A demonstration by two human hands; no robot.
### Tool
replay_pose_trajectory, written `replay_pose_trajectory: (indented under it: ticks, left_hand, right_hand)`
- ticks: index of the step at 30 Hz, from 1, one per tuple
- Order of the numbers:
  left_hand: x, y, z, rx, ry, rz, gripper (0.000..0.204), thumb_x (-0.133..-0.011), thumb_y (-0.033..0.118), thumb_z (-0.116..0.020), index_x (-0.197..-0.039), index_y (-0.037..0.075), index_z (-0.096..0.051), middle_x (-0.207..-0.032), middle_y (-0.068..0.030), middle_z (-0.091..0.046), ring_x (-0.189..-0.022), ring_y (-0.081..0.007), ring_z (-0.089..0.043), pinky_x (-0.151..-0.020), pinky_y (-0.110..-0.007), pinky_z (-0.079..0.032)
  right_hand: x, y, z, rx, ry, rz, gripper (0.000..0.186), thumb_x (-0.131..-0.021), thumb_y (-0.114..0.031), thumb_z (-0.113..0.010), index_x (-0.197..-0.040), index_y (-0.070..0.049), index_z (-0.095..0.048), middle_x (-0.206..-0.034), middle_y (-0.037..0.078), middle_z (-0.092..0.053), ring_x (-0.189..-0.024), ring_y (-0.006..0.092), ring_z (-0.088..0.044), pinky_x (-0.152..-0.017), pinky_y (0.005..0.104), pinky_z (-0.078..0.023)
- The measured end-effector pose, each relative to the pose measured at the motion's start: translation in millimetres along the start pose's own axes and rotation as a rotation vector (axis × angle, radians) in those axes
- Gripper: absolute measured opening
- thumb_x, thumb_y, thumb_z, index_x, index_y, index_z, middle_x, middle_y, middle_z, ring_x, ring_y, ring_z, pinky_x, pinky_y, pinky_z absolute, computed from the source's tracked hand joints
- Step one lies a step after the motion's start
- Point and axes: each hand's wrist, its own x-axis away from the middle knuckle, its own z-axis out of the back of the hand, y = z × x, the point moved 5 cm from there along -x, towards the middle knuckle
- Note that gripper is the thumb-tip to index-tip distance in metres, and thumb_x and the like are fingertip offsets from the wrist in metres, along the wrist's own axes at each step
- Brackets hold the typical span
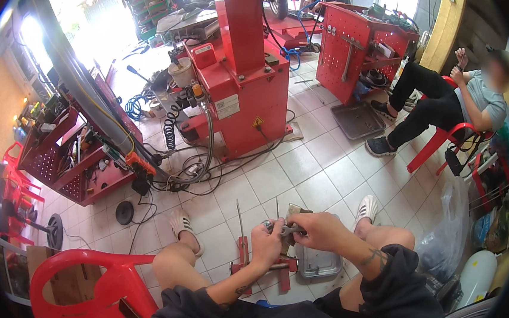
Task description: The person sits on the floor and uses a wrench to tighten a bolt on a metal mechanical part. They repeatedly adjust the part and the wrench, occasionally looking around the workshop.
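My left hand (267, 241) is closed on a small metal part (267, 225) above a red metal stand (284, 275) between my knees. My right hand (311, 231) grips a grey wrench (290, 230) right beside it. A pale metal bracket (294, 209) shows behind my hands, and thin upright rods stand at their left, one beside my left hand. A grey metal tray (323, 268) lies under my right forearm, to the right of the stand. Exactly what is between my fingers is partly hidden.
A red lift column (247, 106) stands ahead with cables at its base. Red tool carts (64, 168) flank it. At right a seated co-worker (453, 101) holds something small above another tray (356, 121). A red chair (84, 280) is at my left, a plastic bag (448, 227) at my right.
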Motion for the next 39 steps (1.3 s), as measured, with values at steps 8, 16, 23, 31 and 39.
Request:
replay_pose_trajectory:
  ticks: [8,16,23,31,39]
  left_hand:
    - [2.9,4.3,2.0,0.031,0.003,-0.012,0.033,-0.100,0.021,-0.062,-0.077,-0.002,-0.068,-0.066,-0.0017,-0.064,-0.059,-0.0057,-0.052,-0.053,-0.027,-0.042]
    - [-4.0,-1.2,4.7,-0.006,-0.023,0.006,0.029,-0.102,0.021,-0.060,-0.087,-0.001,-0.069,-0.074,-0.0037,-0.068,-0.065,-0.0075,-0.060,-0.059,-0.026,-0.049]
    - [0.4,-3.7,-0.5,0.031,-0.032,0.034,0.032,-0.101,0.023,-0.061,-0.082,-0.002,-0.070,-0.067,-0.0014,-0.064,-0.060,-0.0061,-0.052,-0.053,-0.027,-0.043]
    - [-2.2,-3.7,0.1,-0.035,-0.059,0.065,0.029,-0.103,0.022,-0.059,-0.092,-0.002,-0.071,-0.077,-0.0035,-0.068,-0.066,-0.0078,-0.059,-0.059,-0.026,-0.048]
    - [-11.8,-27.3,4.4,0.064,-0.041,0.049,0.025,-0.101,0.015,-0.058,-0.087,-0.002,-0.070,-0.073,-0.0032,-0.067,-0.064,-0.0076,-0.057,-0.058,-0.027,-0.047]
  right_hand:
    - [-1.6,2.0,-5.6,0.109,-0.051,-0.031,0.022,-0.085,-0.025,-0.071,-0.101,-0.012,-0.065,-0.087,0.009,-0.071,-0.077,0.0321,-0.069,-0.064,0.0424,-0.054]
    - [0.6,2.3,-6.3,0.008,0.029,0.000,0.023,-0.084,-0.022,-0.071,-0.103,-0.011,-0.065,-0.090,0.010,-0.071,-0.078,0.0327,-0.069,-0.066,0.0420,-0.054]
    - [1.8,7.7,-17.3,-0.002,0.014,-0.004,0.023,-0.083,-0.018,-0.072,-0.103,-0.009,-0.065,-0.085,0.013,-0.068,-0.077,0.0346,-0.067,-0.067,0.0423,-0.053]
    - [-0.1,4.4,-14.2,-0.044,0.055,0.011,0.023,-0.084,-0.018,-0.072,-0.102,-0.007,-0.065,-0.092,0.013,-0.067,-0.081,0.0343,-0.068,-0.068,0.0417,-0.054]
    - [0.4,8.9,-17.9,-0.040,0.029,-0.011,0.024,-0.086,-0.017,-0.068,-0.109,-0.011,-0.067,-0.098,0.013,-0.065,-0.087,0.0357,-0.066,-0.073,0.0438,-0.054]
